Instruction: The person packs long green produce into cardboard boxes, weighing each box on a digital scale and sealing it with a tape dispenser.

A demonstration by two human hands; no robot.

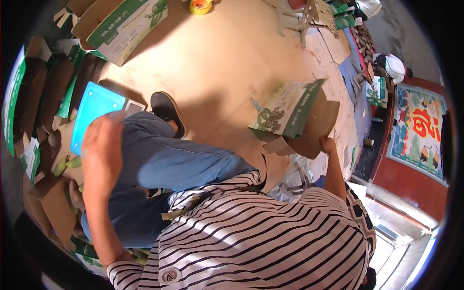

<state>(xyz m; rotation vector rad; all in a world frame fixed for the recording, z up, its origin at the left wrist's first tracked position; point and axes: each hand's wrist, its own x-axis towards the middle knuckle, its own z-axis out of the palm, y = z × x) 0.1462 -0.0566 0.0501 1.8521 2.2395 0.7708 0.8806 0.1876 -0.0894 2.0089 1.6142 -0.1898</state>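
Observation:
My right hand (329,145) is closed on the edge of a green and white printed cardboard box (295,113). The box is tilted above the floor, its brown flaps spread. On the other side, my left hand (102,140) is raised over my knee, in front of a bright blue flat-topped object (99,104). Motion blurs its fingers, and nothing plainly shows in them.
Another printed box (128,31) stands at the upper left beside a yellow tape roll (200,6). More open boxes (36,96) line the left, with green produce (60,166) near them. A person (394,67) bends by boxes at the far right. Clear plastic (290,186) lies near my right arm.

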